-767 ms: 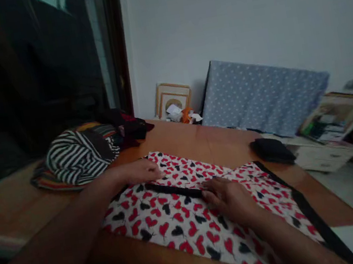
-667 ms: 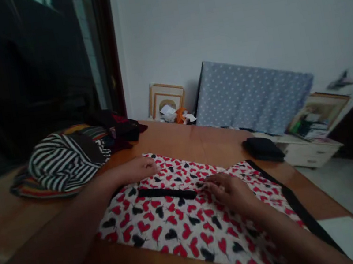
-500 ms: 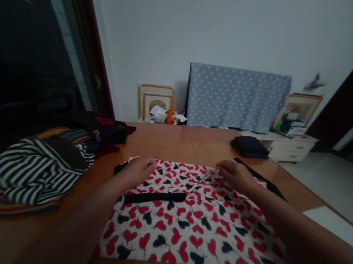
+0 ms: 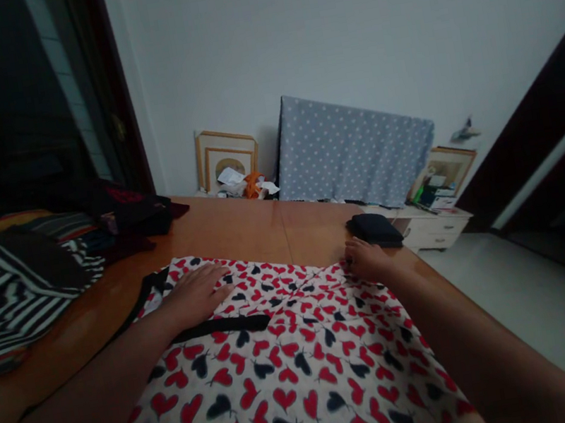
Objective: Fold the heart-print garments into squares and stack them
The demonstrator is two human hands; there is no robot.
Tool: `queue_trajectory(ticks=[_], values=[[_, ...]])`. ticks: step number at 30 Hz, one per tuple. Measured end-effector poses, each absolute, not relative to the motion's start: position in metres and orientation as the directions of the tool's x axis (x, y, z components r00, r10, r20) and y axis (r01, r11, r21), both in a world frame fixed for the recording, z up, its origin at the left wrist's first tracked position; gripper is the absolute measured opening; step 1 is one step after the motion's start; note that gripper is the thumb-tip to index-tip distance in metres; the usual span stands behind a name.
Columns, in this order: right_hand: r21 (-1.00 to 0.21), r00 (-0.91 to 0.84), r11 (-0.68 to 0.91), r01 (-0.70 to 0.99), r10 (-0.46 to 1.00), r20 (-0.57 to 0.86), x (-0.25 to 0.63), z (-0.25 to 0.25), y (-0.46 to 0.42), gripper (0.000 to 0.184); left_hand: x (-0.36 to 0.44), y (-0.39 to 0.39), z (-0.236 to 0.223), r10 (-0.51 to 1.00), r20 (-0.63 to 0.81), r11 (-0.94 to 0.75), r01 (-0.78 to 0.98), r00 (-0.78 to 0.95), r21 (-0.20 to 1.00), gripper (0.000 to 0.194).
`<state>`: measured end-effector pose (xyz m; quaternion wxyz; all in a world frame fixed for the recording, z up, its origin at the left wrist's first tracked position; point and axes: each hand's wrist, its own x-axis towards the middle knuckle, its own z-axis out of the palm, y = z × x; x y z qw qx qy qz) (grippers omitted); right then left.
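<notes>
A white cloth printed with red and black hearts [image 4: 295, 359] lies spread on a wooden table [image 4: 242, 228]. A black strap [image 4: 226, 326] crosses the cloth's left part. My left hand [image 4: 196, 293] lies flat on the cloth's far left area, fingers stretched out, just behind the strap. My right hand [image 4: 368, 259] sits at the cloth's far right corner with fingers curled at the edge; whether it pinches the fabric is unclear.
A pile of striped clothes [image 4: 9, 283] and dark garments [image 4: 132, 210] fills the table's left. A small black pouch [image 4: 375, 229] lies close behind my right hand. A dotted grey board [image 4: 353, 150] and picture frames [image 4: 223, 156] lean on the wall. A low white cabinet [image 4: 435, 226] stands right.
My right hand slid from the cloth's middle, near the strap, out to the far right corner. My left hand flattened on the cloth. The view swung to the right.
</notes>
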<state>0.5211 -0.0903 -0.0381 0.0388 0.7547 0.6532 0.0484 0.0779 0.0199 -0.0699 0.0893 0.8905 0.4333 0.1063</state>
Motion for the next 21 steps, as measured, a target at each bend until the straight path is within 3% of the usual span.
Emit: queue_trajectory(ticks=[4, 9, 15, 21], values=[[0.173, 0.212, -0.242, 0.955, 0.961, 0.179, 0.522, -0.027, -0.113, 0.017, 0.078, 0.02, -0.07, 0.79, 0.112, -0.609, 0.753, 0.602, 0.247, 0.069], [0.277, 0.201, -0.337, 0.9, 0.884, 0.422, 0.519, -0.026, -0.173, 0.014, 0.077, 0.027, -0.08, 0.78, 0.136, -0.624, 0.744, 0.611, 0.24, 0.073], [0.328, 0.228, -0.355, 0.875, 0.901, 0.368, 0.517, -0.037, -0.24, 0.015, 0.076, 0.032, -0.084, 0.772, 0.139, -0.634, 0.738, 0.62, 0.232, 0.07], [0.269, 0.288, -0.346, 0.899, 0.929, 0.233, 0.52, -0.039, -0.255, 0.024, 0.079, 0.027, -0.075, 0.779, 0.112, -0.624, 0.747, 0.617, 0.23, 0.074]])
